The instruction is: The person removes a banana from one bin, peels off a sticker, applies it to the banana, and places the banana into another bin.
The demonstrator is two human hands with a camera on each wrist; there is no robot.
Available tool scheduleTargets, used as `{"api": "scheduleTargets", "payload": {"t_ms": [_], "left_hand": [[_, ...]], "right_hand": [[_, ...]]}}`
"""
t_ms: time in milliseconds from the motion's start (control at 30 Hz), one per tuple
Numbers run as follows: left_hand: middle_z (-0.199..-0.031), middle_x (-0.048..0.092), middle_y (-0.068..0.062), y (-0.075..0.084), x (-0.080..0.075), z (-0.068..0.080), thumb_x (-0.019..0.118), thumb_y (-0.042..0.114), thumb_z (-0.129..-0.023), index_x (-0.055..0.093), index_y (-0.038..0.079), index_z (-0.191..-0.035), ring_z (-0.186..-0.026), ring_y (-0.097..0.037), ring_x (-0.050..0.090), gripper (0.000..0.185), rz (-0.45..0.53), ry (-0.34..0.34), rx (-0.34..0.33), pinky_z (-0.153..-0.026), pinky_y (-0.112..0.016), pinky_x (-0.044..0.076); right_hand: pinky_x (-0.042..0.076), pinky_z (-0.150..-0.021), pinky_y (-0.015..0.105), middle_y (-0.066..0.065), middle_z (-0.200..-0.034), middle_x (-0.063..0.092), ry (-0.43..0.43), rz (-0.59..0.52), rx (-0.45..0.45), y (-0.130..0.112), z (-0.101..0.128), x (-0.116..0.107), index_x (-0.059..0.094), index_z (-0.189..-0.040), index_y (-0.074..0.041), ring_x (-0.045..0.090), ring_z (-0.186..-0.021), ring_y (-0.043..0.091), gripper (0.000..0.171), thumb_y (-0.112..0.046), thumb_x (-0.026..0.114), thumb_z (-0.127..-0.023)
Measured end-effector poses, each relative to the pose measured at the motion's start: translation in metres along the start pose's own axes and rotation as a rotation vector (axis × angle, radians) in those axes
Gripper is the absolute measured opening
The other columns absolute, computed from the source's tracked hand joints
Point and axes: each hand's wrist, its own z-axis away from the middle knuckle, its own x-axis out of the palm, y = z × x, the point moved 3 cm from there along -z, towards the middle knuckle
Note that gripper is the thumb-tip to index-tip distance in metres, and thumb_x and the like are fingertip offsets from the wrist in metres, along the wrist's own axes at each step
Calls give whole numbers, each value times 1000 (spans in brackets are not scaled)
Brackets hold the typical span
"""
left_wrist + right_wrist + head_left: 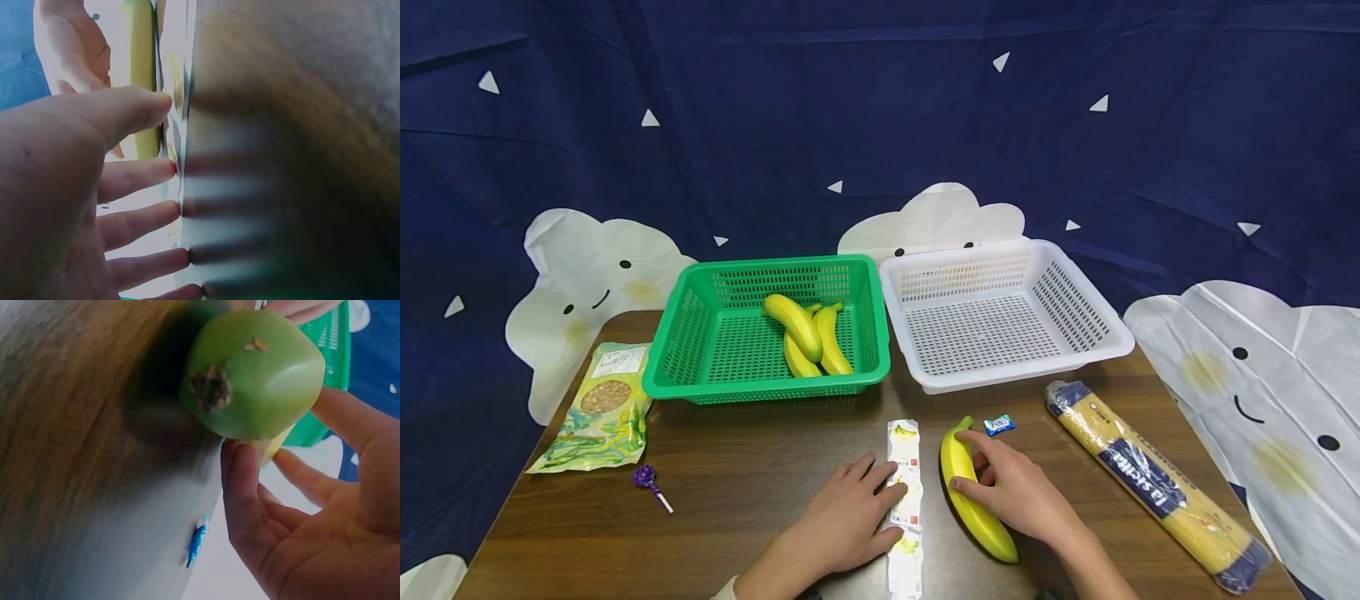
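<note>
The fingers of the right hand [1018, 485] are grasping a banana [976, 513] that is lying on the tabletop [752, 475]; the left hand's are resting outstretched, gripping nothing, on a paper strip [911, 508] just beside. A loose grip could let the banana roll; sliding left fingers could be skewing the strip. Beyond, a green basket [733, 390] is holding other bananas [836, 342].

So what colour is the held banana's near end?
Green with a dark brown tip; the banana's near end shows best in the right wrist view.
</note>
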Motion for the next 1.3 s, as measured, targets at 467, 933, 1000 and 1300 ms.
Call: {"api": "scheduleTargets", "payload": {"t_ms": [467, 933, 1000, 1300], "left_hand": [[-112, 55, 3, -9, -3, -4, 60, 42, -93, 64, 20, -121, -104, -13, 50, 36, 295, 80, -59, -88, -33, 45], [-111, 55, -1, -38, 11, -49, 76, 31, -81, 64, 9, -120, -104, -18, 50, 46, 509, 323, -395, -87, -34, 45], [-111, 54, -1, -39, 14, -51, 77, 33, -80, 64, 9, -121, -104, -19, 49, 48, 481, 305, -405, -88, -34, 45], [-102, 55, 1, -41, 19, -47, 81, 26, -77, 69, 14, -102, -97, -18, 50, 30, 557, 299, -370, -83, -35, 45]], "right_hand": [[48, -61, 28, -5, -92, 61, -18, -57, -25, -2, -5, 3, 51, -136, -20, 58, -73, 8, 65, -41, 77, -80], [49, -62, 29, -4, -90, 61, -26, -78, -57, -6, -6, 7, 52, -136, -18, 58, -73, 9, 65, -42, 76, -81], [49, -62, 29, -4, -90, 61, -25, -76, -52, -6, -6, 8, 51, -136, -19, 58, -73, 9, 65, -41, 76, -81], [47, -62, 30, -7, -92, 61, -18, -38, -23, -6, -4, 9, 51, -136, -24, 56, -74, 7, 63, -42, 75, -82]]}}
